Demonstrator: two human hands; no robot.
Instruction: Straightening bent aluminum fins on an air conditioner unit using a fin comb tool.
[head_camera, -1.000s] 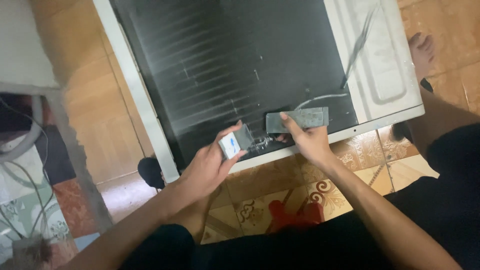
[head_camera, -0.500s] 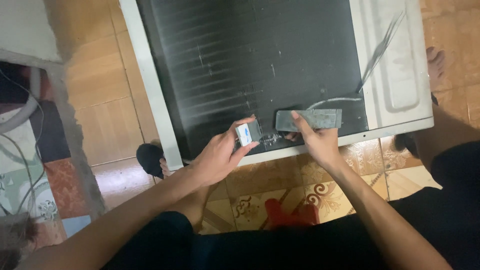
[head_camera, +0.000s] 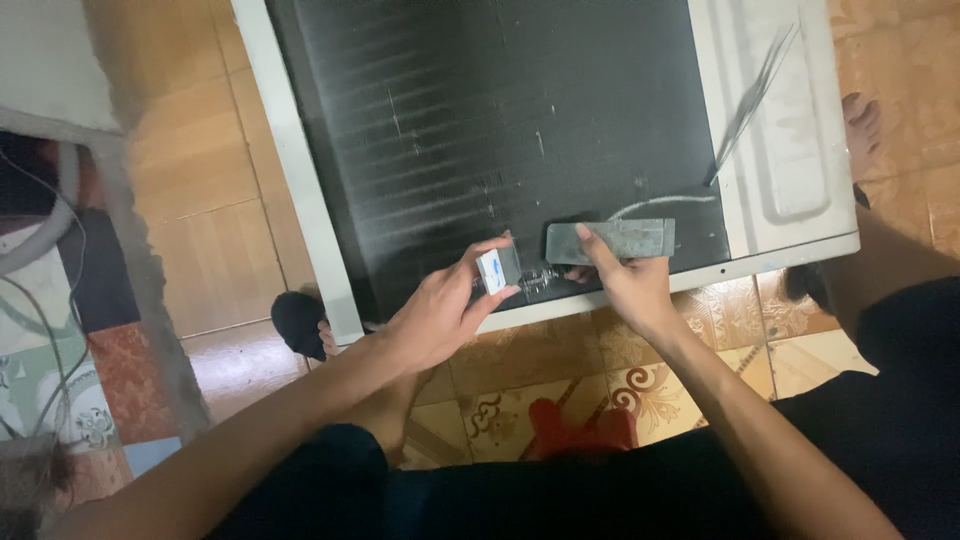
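A large appliance lies on its side on the floor, its black ribbed back panel (head_camera: 480, 130) facing up inside a white frame (head_camera: 300, 200). My left hand (head_camera: 440, 315) grips a small grey box (head_camera: 497, 270) with a pale face near the panel's lower edge. My right hand (head_camera: 625, 285) rests its fingers on a flat grey metal bracket (head_camera: 612, 240) lying on the panel. Between the two hands sits a small cluster of metal fittings (head_camera: 540, 278), partly hidden by my fingers.
A white section with thin wires (head_camera: 760, 90) lies at the panel's right. My bare foot (head_camera: 862, 125) is beside it, a dark object (head_camera: 298, 322) by the frame's corner. Patterned tiles (head_camera: 560, 400) are below, cables and hoses (head_camera: 40, 260) at left.
The view has shifted, so the appliance sits further right and higher in the frame. Both hands have stayed on the small box and the bracket, barely moving relative to the panel.
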